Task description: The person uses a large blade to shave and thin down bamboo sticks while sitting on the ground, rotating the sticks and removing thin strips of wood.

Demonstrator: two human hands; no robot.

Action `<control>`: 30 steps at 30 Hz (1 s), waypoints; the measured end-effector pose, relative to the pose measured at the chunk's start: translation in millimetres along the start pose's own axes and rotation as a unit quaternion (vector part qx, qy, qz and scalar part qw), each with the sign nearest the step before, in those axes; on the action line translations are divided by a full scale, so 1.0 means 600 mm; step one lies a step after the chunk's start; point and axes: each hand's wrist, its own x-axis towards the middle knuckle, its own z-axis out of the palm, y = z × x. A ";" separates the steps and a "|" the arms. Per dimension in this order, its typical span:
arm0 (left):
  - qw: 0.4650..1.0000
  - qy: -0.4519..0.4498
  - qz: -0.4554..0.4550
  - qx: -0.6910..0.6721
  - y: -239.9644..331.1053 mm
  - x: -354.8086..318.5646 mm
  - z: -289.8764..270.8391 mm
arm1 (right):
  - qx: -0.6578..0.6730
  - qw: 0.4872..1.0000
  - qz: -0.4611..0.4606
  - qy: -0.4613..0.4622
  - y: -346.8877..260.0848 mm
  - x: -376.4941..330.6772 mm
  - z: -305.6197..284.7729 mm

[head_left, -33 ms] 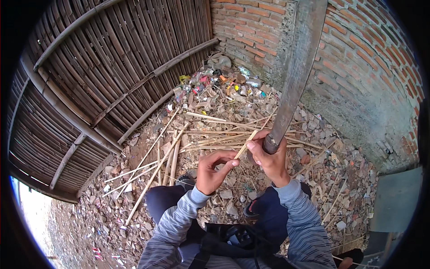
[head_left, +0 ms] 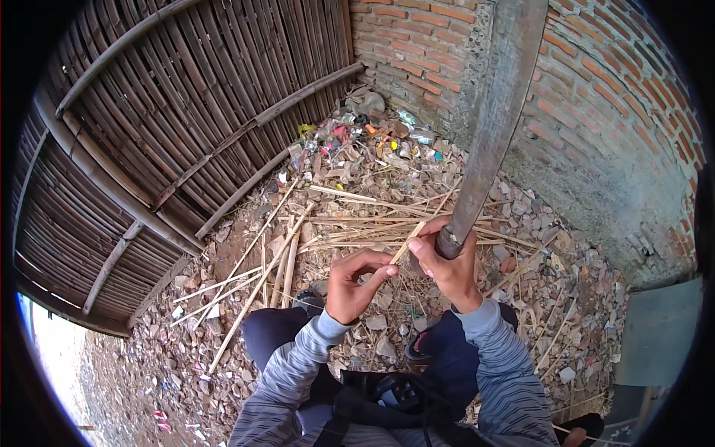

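My left hand [head_left: 356, 284] pinches the near end of a short pale bamboo strip [head_left: 407, 243] between thumb and fingers. The strip slants away to the right, and its far end meets the fingers of my right hand [head_left: 458, 274]. That hand is wrapped round the handle of a machete, whose long dark blade [head_left: 497, 112] points up and away. Beyond my hands, several long split bamboo strips [head_left: 357, 239] lie crossed on the ground. A few more strips [head_left: 261, 279] lean and spread toward the left, near my left knee.
Stony rubble [head_left: 179, 372] covers the ground. Mixed litter [head_left: 372, 138] is heaped in the far corner. A bamboo slat wall [head_left: 201, 97] stands at left, a brick wall [head_left: 596, 97] at right. A grey panel [head_left: 659, 335] and a partly seen dark shape [head_left: 592, 425] are at lower right.
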 end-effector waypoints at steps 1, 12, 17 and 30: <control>0.999 0.018 0.013 0.027 0.001 -0.001 0.003 | -0.001 1.000 -0.010 -0.015 0.003 -0.003 -0.003; 0.999 -0.004 0.033 0.004 -0.003 0.002 0.001 | -0.010 0.999 -0.005 -0.039 -0.009 -0.009 0.009; 0.998 -0.031 0.005 -0.054 -0.006 -0.001 0.004 | -0.035 0.998 -0.011 -0.048 -0.006 -0.009 0.005; 0.987 -0.024 -0.075 -0.143 -0.013 -0.007 0.000 | 0.027 0.996 0.084 0.008 0.004 0.006 0.008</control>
